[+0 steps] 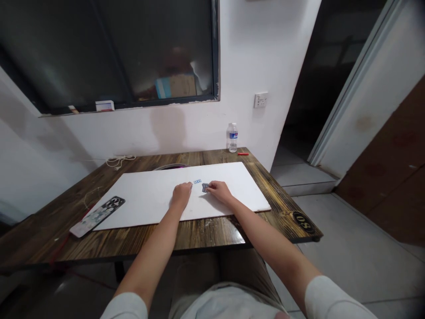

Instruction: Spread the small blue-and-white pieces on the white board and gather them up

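A white board (146,195) lies on the wooden table, and both hands are over it. My right hand (219,190) pinches a small fanned bunch of dark patterned cards (205,188) between thumb and fingers. Just beyond the hands, a short row of small blue-and-white cards (197,181) rests on the board. To the left of that row, my left hand (181,195) is closed with its fingertips together. Something small may be at those fingertips, but I cannot make it out.
A phone in a patterned case (98,217) overlaps the board's left edge. Toward the wall are a water bottle (233,138), a red pen (243,154) and a white cable (120,161). A round object (171,167) sits partly behind the board. The wooden table (212,232) ends near my lap.
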`<state>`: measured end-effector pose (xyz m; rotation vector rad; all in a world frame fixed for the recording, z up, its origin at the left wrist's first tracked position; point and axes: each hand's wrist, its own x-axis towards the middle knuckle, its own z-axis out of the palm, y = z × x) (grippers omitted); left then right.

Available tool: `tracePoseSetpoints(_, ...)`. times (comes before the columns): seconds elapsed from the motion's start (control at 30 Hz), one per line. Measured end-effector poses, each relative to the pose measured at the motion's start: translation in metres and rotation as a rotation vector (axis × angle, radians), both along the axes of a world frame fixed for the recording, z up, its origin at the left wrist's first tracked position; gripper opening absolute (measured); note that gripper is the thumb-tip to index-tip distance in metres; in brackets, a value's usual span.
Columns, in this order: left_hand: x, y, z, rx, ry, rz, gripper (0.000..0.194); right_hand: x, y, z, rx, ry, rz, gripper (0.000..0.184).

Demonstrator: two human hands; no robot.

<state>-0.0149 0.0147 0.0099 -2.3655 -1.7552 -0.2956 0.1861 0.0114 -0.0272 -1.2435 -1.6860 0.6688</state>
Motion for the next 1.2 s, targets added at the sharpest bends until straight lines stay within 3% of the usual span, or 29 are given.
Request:
tracePoseSetpoints(0.37,0.0,-0.001,0.001,-0.021,-0.015,-0.004,0.03,0.0,0.002,-0.003,0.002,-0.002,-0.004,0.014)
tracePoseSetpoints(0.57,0.004,0.0,0.0,-0.051,0.1,0.002,0.03,0.0,0.0,-0.001,0.001,-0.003,0.005,0.013)
tracePoseSetpoints(0.7,0.004,-0.001,-0.001,-0.023,0.042,0.008,0.032,0.0,0.0,0.0,0.007,0.0,-0.004,0.013)
tracePoseSetpoints(0.83,0.0,0.0,-0.001,0.008,-0.145,0.052,0.026,0.0,0.001,0.0,-0.006,0.033,-0.023,0.013)
tracePoseSetpoints(0.97,0.001,0.002,-0.006,0.036,-0.531,0.001,0.018,0.0,0.002,0.001,-0.051,0.106,-0.053,0.015)
tracePoseSetpoints(1.1,0.008,0.003,-0.012,-0.085,-0.898,-0.062,0.017,0.002,0.002,0.003,-0.101,0.151,-0.081,0.015)
tracePoseSetpoints(1.2,0.014,0.003,-0.016,-0.212,-1.038,-0.094,0.025,0.003,0.004,0.003,-0.115,0.183,-0.057,0.015)
